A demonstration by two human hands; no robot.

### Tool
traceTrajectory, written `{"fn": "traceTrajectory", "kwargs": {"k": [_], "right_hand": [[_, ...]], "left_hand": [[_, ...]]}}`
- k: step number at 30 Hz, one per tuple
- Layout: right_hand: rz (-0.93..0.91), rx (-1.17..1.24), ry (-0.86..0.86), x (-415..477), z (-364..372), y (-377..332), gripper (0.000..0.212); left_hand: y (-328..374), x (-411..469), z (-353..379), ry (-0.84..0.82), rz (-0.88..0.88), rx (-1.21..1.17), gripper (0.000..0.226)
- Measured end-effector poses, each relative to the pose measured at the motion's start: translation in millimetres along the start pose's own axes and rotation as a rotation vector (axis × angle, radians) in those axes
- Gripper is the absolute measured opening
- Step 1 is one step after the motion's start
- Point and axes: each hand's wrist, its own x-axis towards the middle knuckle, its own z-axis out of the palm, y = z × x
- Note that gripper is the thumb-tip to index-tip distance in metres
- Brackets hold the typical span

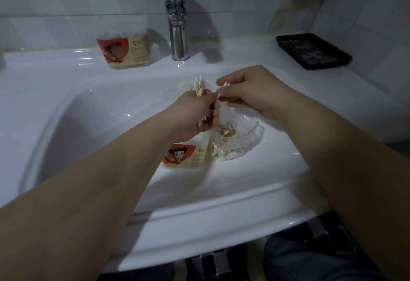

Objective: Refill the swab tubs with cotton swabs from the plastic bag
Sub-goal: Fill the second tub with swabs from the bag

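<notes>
Labelled tub (125, 51) on ledge (55, 63), second tub (185, 155) in basin (111, 114) apparently touching clear bag (250, 134) of swabs (224, 154), swab bundle (199, 86) upright above

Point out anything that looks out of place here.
The plastic bag of swabs and one tub sit down in the sink basin, in front of the tap, an odd spot for cotton that should stay dry. The other tub stands on the ledge. Nothing looks spilled or broken.
</notes>
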Motion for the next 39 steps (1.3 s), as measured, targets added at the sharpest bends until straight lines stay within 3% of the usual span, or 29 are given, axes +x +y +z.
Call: {"fn": "traceTrajectory", "kwargs": {"k": [6, 12, 20, 26, 30, 35, 39], "right_hand": [[-0.075, -0.165, -0.056, 3, 4, 3, 0.03], [-0.11, -0.216, -0.109, -2, 5, -1, 0.032], [-0.118, -0.158, -0.203, -9, 10, -6, 0.067], [-0.127, -0.336, -0.296, -15, 15, -8, 0.065], [-0.148, -0.283, -0.295, -17, 15, -10, 0.073], [-0.134, -0.331, -0.325, -15, 13, -10, 0.064], [-0.136, -0.305, -0.185, -10, 15, -8, 0.055]], "left_hand": [[0, -1, -1, -0.013, -0.032, 0.156, 0.026], [-1, -3, 0, -0.031, -0.029, 0.242, 0.022], [-2, -4, 0, -0.032, 0.011, 0.329, 0.023], [-4, -5, -2, -0.031, 0.045, 0.416, 0.024], [-1, -5, -2, -0.013, 0.051, 0.392, 0.023], [-3, -2, -4, -0.018, 0.065, 0.439, 0.017], [-1, 3, -3, 0.05, 0.055, 0.418, 0.017]]}}
